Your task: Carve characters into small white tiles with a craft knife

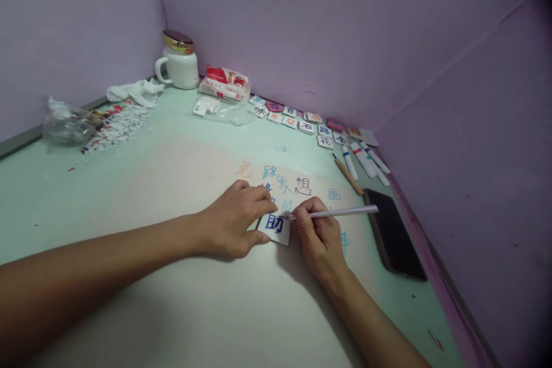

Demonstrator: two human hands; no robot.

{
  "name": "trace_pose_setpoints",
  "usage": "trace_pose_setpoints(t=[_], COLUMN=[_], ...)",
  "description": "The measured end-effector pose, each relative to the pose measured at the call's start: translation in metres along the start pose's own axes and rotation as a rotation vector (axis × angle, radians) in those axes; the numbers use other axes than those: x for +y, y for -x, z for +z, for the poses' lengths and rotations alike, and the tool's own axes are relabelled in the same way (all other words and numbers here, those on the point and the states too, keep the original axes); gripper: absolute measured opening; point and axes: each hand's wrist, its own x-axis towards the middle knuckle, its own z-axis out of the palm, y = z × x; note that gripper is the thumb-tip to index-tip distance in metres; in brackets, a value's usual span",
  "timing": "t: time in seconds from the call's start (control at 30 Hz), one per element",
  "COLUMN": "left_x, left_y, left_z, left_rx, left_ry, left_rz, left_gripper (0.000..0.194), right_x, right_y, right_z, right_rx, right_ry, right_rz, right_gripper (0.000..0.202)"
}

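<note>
A small white block (pixel 281 234) with a blue character on it lies on the table in front of me. My left hand (pixel 237 221) grips it from the left, thumb at the near side and fingers over the far side. In my right hand (pixel 319 236) is a slim silver pen-shaped tool (pixel 345 211), pinched between thumb and fingers. Its tip meets the right part of the block's top; the exact tip is too small to make out. Handwritten characters in orange, blue and purple, such as a purple one (pixel 303 186), show on the tabletop beyond my hands.
Along the back wall lie several small character blocks (pixel 306 127). Markers (pixel 363 160), a wooden-handled tool (pixel 348 174) and a phone (pixel 394 234) are at right. Farther back stand a lidded white mug (pixel 181 69) and a red-white packet (pixel 225 84). White scraps (pixel 123 126) and a plastic bag (pixel 69 126) lie left.
</note>
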Motion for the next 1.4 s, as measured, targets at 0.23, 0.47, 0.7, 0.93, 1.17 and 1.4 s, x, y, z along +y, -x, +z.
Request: trace_pose_setpoints(t=[0.23, 0.47, 0.7, 0.93, 1.17, 1.4], left_x=[-0.002, -0.003, -0.005, -0.005, -0.004, -0.005], left_y=[0.001, 0.001, 0.000, 0.001, 0.001, 0.000], left_z=[0.001, 0.001, 0.002, 0.003, 0.002, 0.001], left_rx=[0.014, 0.016, 0.024, 0.025, 0.017, 0.022], left_ry=[0.004, -0.003, -0.003, -0.001, -0.002, -0.007], left_rz=[0.016, 0.032, 0.054, 0.057, 0.048, 0.061], left_gripper=[0.035, 0.035, 0.034, 0.035, 0.035, 0.035], right_x=[-0.001, -0.002, 0.000, 0.000, 0.001, 0.002], right_y=[-0.001, -0.002, -0.008, -0.012, -0.012, -0.014], right_z=[0.000, 0.001, -0.005, -0.010, -0.010, -0.012], right_rx=[-0.020, -0.034, -0.117, -0.156, -0.152, -0.161], right_ry=[-0.009, -0.004, 0.062, 0.073, 0.086, 0.072], right_rz=[-0.029, -0.035, -0.134, -0.168, -0.166, -0.166], right_gripper=[0.022, 0.021, 0.018, 0.017, 0.018, 0.018])
